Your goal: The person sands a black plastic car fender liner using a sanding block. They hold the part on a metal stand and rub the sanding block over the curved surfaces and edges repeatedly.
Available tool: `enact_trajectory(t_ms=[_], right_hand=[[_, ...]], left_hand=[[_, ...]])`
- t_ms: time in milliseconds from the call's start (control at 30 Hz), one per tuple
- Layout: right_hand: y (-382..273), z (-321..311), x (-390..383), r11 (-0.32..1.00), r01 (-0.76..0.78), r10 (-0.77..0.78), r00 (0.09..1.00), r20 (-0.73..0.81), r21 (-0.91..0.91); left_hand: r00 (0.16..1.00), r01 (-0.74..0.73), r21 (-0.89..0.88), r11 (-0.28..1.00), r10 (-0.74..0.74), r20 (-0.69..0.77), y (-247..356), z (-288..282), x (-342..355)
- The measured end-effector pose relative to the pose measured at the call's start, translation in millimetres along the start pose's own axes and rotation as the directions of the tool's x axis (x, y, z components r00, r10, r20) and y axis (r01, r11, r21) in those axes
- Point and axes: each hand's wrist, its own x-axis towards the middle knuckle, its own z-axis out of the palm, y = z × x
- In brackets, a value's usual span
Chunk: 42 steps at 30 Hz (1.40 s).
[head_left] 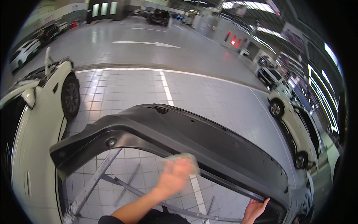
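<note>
My left hand (175, 175), blurred, presses a pale, squarish pad (194, 166) against the inner lower strip of a long curved dark grey plastic panel (220, 145), shaped like a car bumper. My right hand (255, 209) grips the panel's near edge toward its right end, fingers curled round it. The panel lies across a metal stand (93, 186), whose tubes show beneath it; a recessed round hole sits on the panel's left part. What lies under the pad is hidden.
A white car (41, 130) stands close on my left, another white car (302, 130) to the right. A tiled floor (123, 86) with painted lines lies beyond the panel; more cars, including a dark one (160, 16), stand farther back in the workshop.
</note>
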Motion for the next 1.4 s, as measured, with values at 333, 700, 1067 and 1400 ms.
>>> enact_trajectory(t_ms=[333,700,1067,1400], right_hand=[[-17,-3,-3,0.998,-0.025,0.021,0.997,0.077,0.059],[-28,-36,29,0.992,-0.036,-0.003,0.951,0.309,0.121],[-23,-36,34,0.996,0.044,-0.061,0.975,0.213,0.082],[-30,-42,40,0.997,0.016,-0.031,0.977,0.209,0.072]], left_hand=[[0.919,0.238,-0.086,0.967,-0.253,-0.302,-79,-30,-7],[0.952,-0.116,-0.242,0.963,0.038,-0.305,119,48,12],[0.766,0.303,-0.695,0.651,-0.601,-0.229,28,-54,26],[0.491,0.644,-0.731,-0.226,-0.610,0.622,20,-24,47]])
